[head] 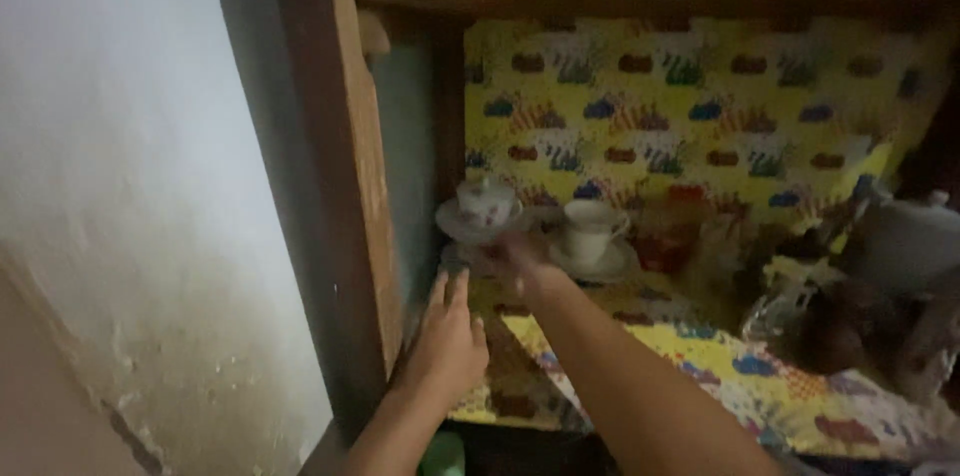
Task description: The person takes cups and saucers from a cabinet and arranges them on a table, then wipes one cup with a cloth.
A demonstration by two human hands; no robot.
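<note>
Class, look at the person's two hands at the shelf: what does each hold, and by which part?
The right hand lifts a saucer by its near rim, a small cup riding on it. The left hand holds nothing, resting flat on the patterned shelf liner.

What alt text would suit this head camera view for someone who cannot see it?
The right hand lifts a saucer bearing a small white cup inside a wooden cupboard lined with yellow patterned paper. The left hand rests on the shelf edge; another cup stands nearby.

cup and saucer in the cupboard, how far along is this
Done: one white cup already sits on its saucer on the patterned shelf liner. In hand: the right hand holds a saucer with a small flowered cup raised off the shelf; the left hand rests flat at the shelf's front. Left: that set is not down yet.
</note>
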